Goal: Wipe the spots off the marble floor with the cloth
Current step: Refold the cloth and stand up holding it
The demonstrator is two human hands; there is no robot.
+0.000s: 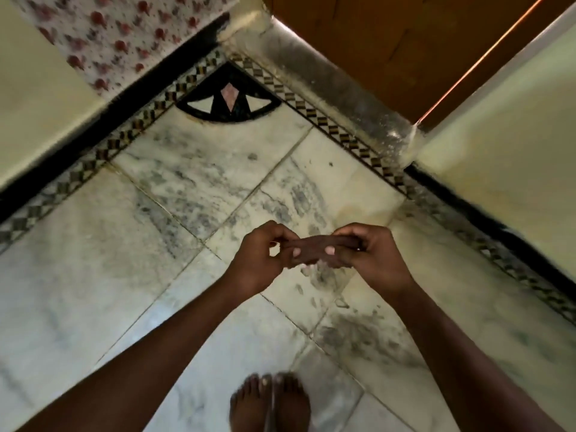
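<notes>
Brown and folded small, the dark cloth (pixel 311 252) is stretched between the two hands, well above the pale marble floor with grey veins (pixel 93 275). The left hand (pixel 265 257) pinches one end with curled fingers and the right hand (pixel 371 254) grips the other end, probably to fold it into a firm pad before wiping. Grey smudges (pixel 352 335) lie on the tiles under and beside the hands, near the bare feet (pixel 270 400), so the wiping looks not yet begun.
</notes>
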